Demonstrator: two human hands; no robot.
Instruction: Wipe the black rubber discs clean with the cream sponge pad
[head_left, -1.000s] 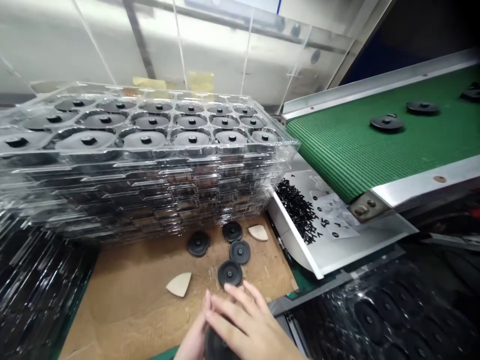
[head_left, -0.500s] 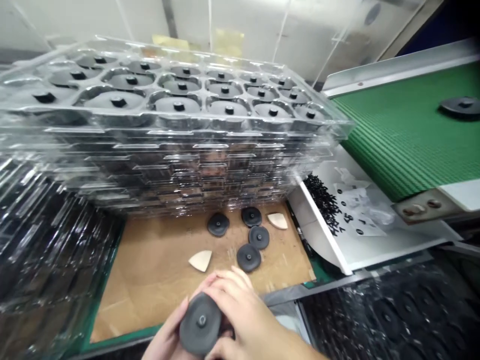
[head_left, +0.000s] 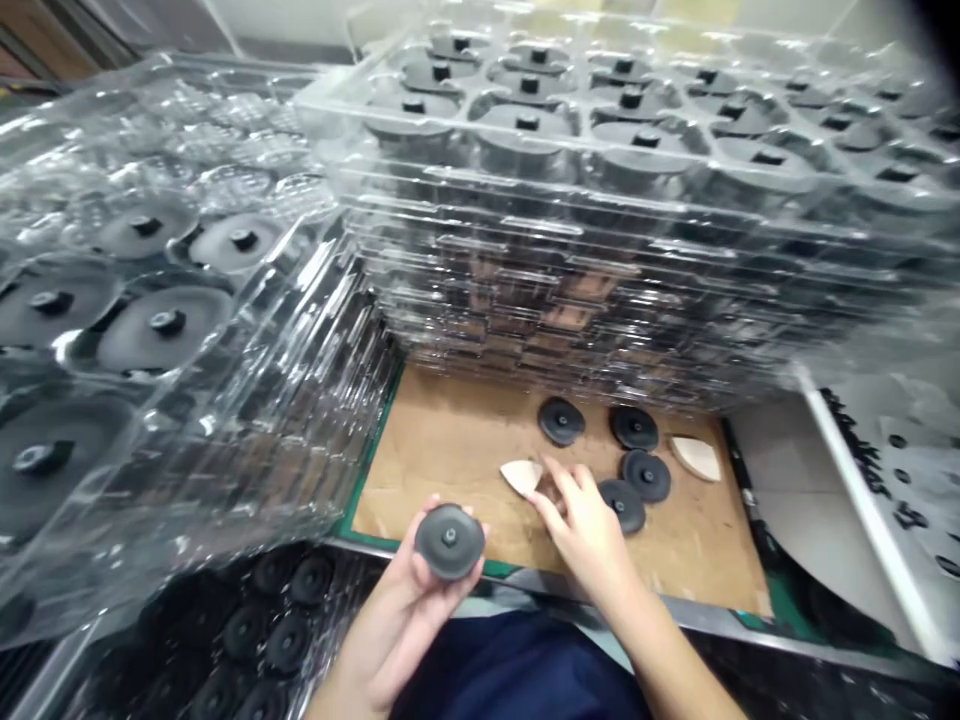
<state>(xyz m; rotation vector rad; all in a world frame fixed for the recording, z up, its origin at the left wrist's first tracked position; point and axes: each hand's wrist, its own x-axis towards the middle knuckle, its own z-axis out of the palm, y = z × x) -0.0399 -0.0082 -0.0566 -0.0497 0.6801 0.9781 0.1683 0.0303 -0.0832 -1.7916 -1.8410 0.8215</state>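
Note:
My left hand [head_left: 420, 600] holds a round dark-grey disc [head_left: 450, 548] with a small raised hub at its centre, hub side up, fingers curled around its rim. To the right, my right hand [head_left: 589, 525] has its thumb and index finger at the right end of a cream-coloured triangular pad [head_left: 519, 476], low over the brown cardboard [head_left: 450, 430]. Close beside this hand lies another dark disc [head_left: 624, 506], partly covered by my fingers. Several more discs, such as the one farther back [head_left: 561, 421], lie flat, and a second cream pad [head_left: 695, 457] sits at the right.
A tall stack of clear plastic trays [head_left: 570, 225] filled with discs stands behind the cardboard. Another tray stack [head_left: 300, 300] rises at the left, its top partly filled. At the right is a white bin [head_left: 862, 510] with small black parts. More discs sit in trays lower left.
My view has swung left. My right hand has left the disc and moved to the cream pad, which has shifted slightly. My left hand still holds the disc.

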